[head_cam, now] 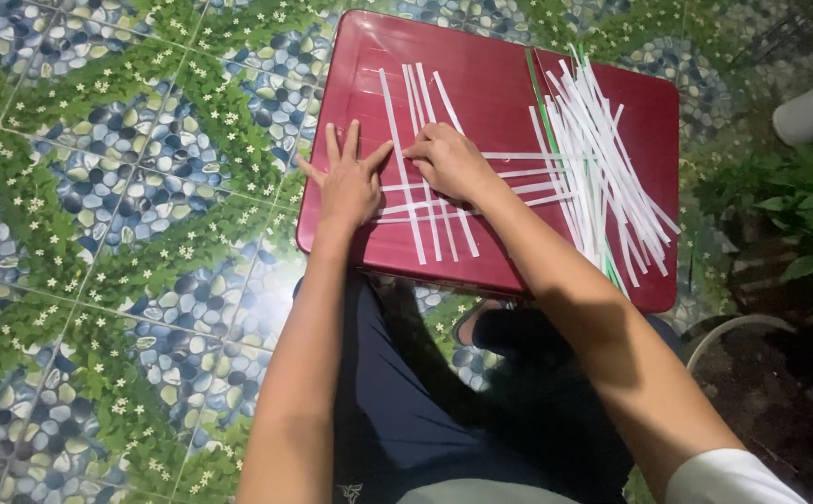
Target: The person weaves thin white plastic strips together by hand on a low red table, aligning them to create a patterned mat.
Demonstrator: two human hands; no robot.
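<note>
I see a tiled floor (pixel 126 233) patterned with blue-grey pebbles, green leaves and small white flowers. At my far right grow leafy green plants (pixel 803 201) over dark soil (pixel 780 392), beside a pale grey cylindrical pipe (pixel 812 107).

Red plastic table (pixel 481 75) on tiled floor (pixel 126 187) w/ crossed white strips (pixel 422 201), loose strip pile (pixel 602 159).

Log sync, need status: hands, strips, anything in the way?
Left hand flat on crossed white strips. Right hand pinching one. Loose strip pile on red table, apart.
</note>
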